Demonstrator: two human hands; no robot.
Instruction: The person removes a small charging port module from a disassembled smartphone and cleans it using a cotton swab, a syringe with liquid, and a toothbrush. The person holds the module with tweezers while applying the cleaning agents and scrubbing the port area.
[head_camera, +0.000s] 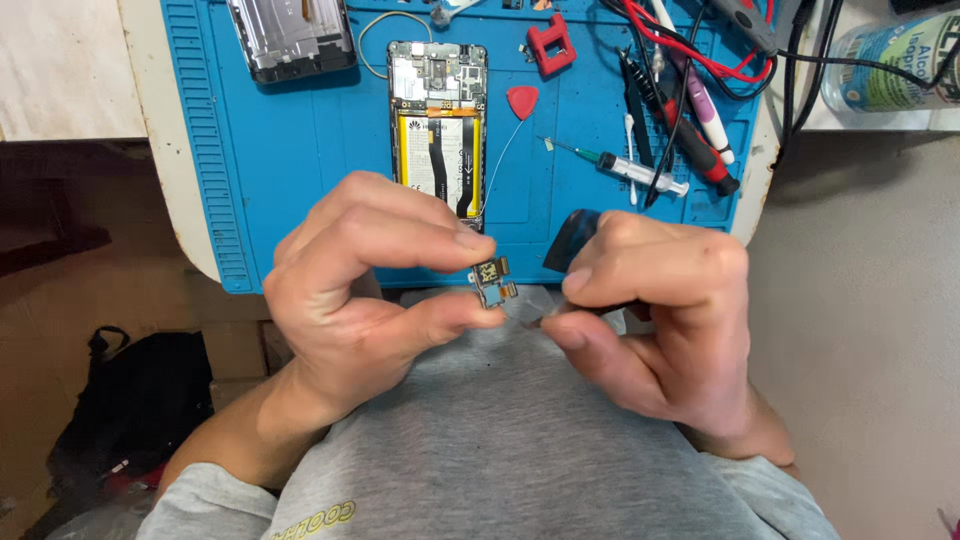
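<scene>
Pinching a small circuit board (493, 281) between the thumb and forefinger of my left hand (360, 290), I hold it in the air over my lap, just off the near edge of the blue work mat (290, 150). My right hand (660, 310) is closed around a dark tool (572, 240), thumb and forefinger pressed together right beside the board; the working tip is too small to make out, but it sits at the board's lower right corner.

I judge this to be the step of working something loose from the little board, or cleaning it, while it is out of the phone. The next move calls for a steady left pinch and a very light touch from the right, since the part is tiny and thin.

The board's long axis runs roughly up and down in the view, tilted slightly, with its blue lower part toward me and its upper end toward the mat.

Beyond my hands, the opened phone (438, 125) lies on the mat with its back off, long axis pointing away from me. A red triangular pick (521, 101) lies just right of it, a syringe (630, 168) farther right, and a separate phone frame (292, 38) near the mat's far left corner.
</scene>
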